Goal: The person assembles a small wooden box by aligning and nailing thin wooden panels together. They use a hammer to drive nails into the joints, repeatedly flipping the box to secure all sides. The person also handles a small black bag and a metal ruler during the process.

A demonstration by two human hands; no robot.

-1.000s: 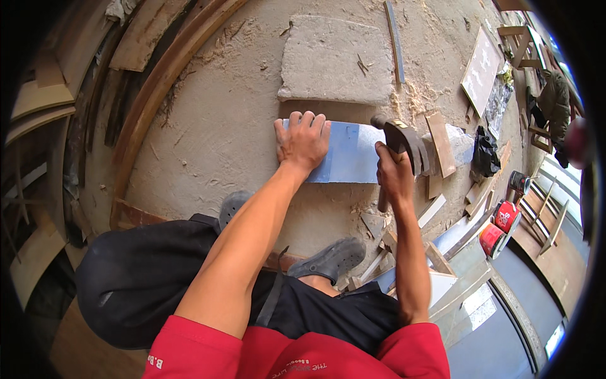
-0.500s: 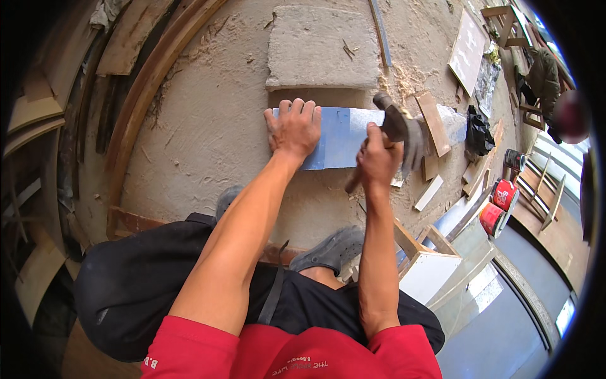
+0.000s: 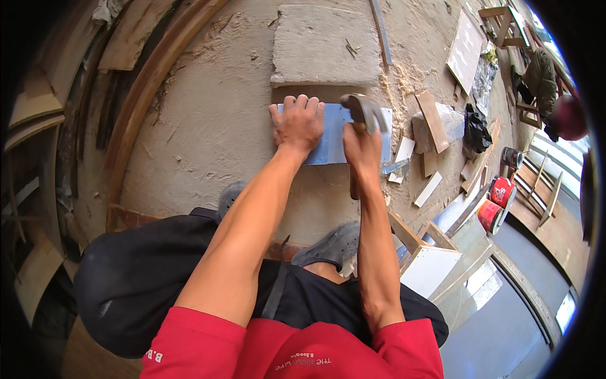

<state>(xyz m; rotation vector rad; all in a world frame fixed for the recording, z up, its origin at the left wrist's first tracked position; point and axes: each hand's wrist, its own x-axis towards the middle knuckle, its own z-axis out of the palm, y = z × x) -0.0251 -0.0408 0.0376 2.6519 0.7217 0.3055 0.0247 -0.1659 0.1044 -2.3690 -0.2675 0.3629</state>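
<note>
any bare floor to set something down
Mostly bare floor lies between the left hand and the long curved wooden beam. Another patch: just below the blue board. Crowded right of the hammer: wood scraps, a black bag, red cans.

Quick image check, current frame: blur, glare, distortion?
Head view: hammer claw slightly blurred, probably motion; left hand fairly sharp. Head view: left beam bows, likely fisheye; corners black. Head view: right edge washed out by glare.
</note>
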